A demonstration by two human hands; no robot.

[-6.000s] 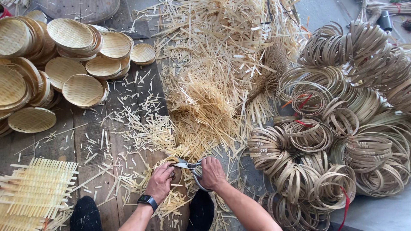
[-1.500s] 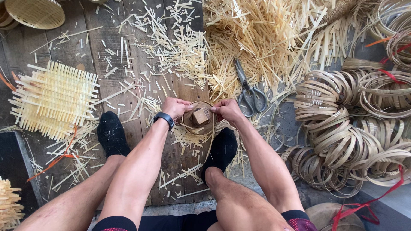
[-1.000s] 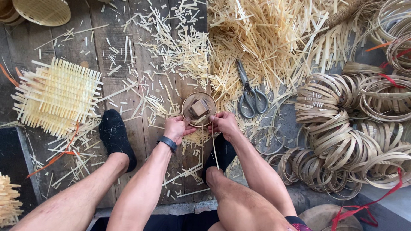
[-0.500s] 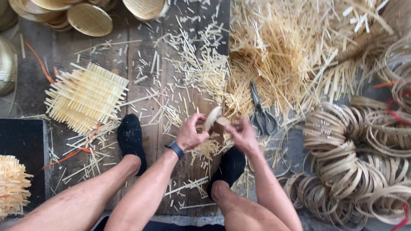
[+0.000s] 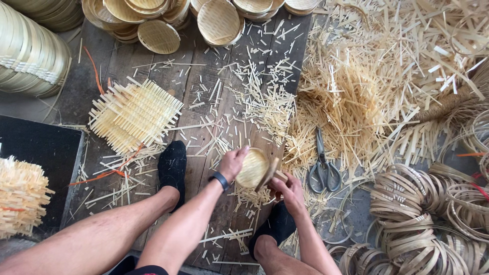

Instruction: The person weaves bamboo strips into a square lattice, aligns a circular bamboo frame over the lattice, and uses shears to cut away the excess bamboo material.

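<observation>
My left hand [image 5: 232, 163] grips the rim of a small round woven bamboo basket [image 5: 252, 168], tilted on its side with its woven bottom facing up. My right hand [image 5: 287, 189] holds the basket's lower edge together with a small wooden block [image 5: 277, 176] pressed against it. Both hands work just above the dark wooden boards [image 5: 204, 76], between my two feet in black socks. A black watch sits on my left wrist.
Grey scissors [image 5: 321, 165] lie right of my hands on bamboo scraps. Coiled bamboo rings [image 5: 423, 203] pile up at the right. Stacks of finished round baskets [image 5: 219, 20] stand at the top. A square woven mat [image 5: 133, 113] lies left, with more stacked mats [image 5: 20, 196] at the far left.
The basket, flat on the floor with the block inside 1.5 s ago, has been lifted and tipped onto its side. The view has shifted upward, and the scissors lie on the floor.
</observation>
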